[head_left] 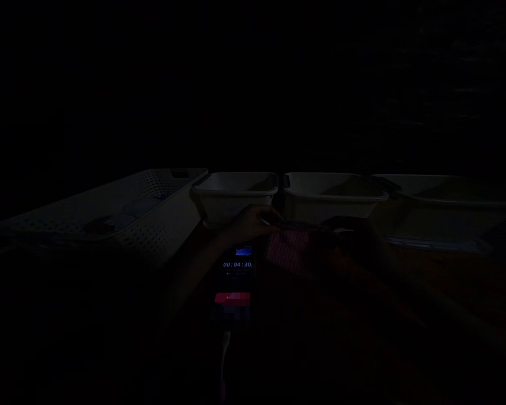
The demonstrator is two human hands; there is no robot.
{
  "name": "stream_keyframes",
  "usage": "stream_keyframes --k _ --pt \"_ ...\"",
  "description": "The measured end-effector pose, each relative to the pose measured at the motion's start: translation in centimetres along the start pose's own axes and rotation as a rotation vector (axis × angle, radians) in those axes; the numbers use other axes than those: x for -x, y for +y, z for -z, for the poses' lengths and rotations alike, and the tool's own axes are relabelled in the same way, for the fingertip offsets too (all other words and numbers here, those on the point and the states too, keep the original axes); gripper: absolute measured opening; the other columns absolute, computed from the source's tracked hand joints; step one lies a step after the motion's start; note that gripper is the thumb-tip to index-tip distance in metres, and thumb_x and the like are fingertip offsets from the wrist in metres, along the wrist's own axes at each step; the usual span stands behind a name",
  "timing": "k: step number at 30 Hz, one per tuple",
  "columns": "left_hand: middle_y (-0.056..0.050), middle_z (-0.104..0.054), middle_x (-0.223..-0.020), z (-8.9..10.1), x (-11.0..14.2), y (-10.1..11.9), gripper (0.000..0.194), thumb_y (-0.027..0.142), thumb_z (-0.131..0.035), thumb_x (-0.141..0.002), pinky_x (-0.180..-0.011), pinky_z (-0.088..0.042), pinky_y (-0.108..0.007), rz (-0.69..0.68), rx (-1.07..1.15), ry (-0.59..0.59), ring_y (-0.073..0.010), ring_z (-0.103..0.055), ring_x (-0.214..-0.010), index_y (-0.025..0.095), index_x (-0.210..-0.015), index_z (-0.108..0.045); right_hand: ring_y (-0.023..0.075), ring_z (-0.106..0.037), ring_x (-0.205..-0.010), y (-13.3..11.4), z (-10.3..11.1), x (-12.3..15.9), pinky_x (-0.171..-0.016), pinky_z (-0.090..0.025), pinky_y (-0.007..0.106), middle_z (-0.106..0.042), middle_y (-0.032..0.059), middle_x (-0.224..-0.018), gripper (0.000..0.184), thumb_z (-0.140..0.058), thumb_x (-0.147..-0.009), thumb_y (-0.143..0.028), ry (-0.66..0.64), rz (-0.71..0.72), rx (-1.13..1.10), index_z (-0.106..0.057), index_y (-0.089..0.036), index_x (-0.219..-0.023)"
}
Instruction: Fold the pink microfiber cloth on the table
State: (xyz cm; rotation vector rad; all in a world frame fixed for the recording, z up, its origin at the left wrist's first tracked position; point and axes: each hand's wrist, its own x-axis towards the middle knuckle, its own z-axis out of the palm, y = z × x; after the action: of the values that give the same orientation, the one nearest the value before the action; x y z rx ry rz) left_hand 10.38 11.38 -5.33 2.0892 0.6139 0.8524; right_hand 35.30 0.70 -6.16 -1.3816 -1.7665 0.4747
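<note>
The view is very dark. A pink patterned cloth [290, 250] with a darker upper edge hangs between my two hands; its exact kind is hard to make out. My left hand [255, 222] is closed, its thumb and fingers pinching the cloth's upper left edge. On the other side, my right hand [346, 226] is closed at the cloth's right end, its fingers mostly lost in shadow. Below my left hand lies a lit phone [237, 281] showing a timer at 00:04:30.
A white perforated basket [181, 216] with dim items inside stands at the left. Three pale plastic bins line the back: a left bin [236, 194], a middle bin [335, 198] and a right bin [442, 199]. A white cable [224, 357] runs from the phone.
</note>
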Motion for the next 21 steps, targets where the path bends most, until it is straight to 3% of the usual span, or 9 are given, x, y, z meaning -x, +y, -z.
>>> stream_keyframes --k 4,7,13,21 --pt "-0.004 -0.065 -0.086 0.3 0.0 0.6 0.013 0.014 -0.068 -0.072 -0.078 -0.048 -0.027 -0.140 -0.080 0.139 -0.0134 -0.062 -0.082 0.012 -0.084 -0.064 0.0208 -0.066 -0.087 -0.2 -0.3 0.5 -0.065 -0.056 0.029 -0.068 0.0082 -0.103 0.027 -0.058 -0.082 -0.033 0.183 0.109 0.013 -0.064 -0.019 -0.104" --pt "-0.003 -0.064 -0.087 0.6 0.1 0.9 0.013 0.012 -0.067 -0.070 -0.079 -0.047 -0.027 -0.217 -0.148 0.155 -0.0132 -0.060 -0.084 0.013 -0.082 -0.063 0.0208 -0.064 -0.094 0.0 -0.3 0.5 -0.073 -0.056 0.032 -0.067 0.0059 -0.106 0.023 -0.057 -0.082 -0.027 0.248 0.187 0.103 -0.065 -0.021 -0.103" --pt "-0.002 -0.064 -0.087 0.6 0.6 0.6 0.013 0.012 -0.068 -0.070 -0.080 -0.046 -0.027 -0.210 -0.278 -0.019 -0.0133 -0.059 -0.084 0.014 -0.082 -0.064 0.0181 -0.064 -0.092 1.0 1.1 0.1 -0.074 -0.053 0.030 -0.064 0.0048 -0.112 0.028 -0.054 -0.082 -0.021 0.027 0.306 0.327 -0.062 -0.022 -0.108" --pt "-0.004 -0.062 -0.091 0.5 0.9 0.3 0.017 0.016 -0.070 -0.071 -0.077 -0.047 -0.024 -0.169 -0.165 -0.304 -0.0130 -0.060 -0.086 0.013 -0.086 -0.064 0.0132 -0.061 -0.075 0.2 2.0 0.1 -0.064 -0.046 0.025 -0.065 0.0001 -0.092 0.019 -0.057 -0.079 -0.027 -0.208 0.344 0.431 -0.059 -0.023 -0.098"
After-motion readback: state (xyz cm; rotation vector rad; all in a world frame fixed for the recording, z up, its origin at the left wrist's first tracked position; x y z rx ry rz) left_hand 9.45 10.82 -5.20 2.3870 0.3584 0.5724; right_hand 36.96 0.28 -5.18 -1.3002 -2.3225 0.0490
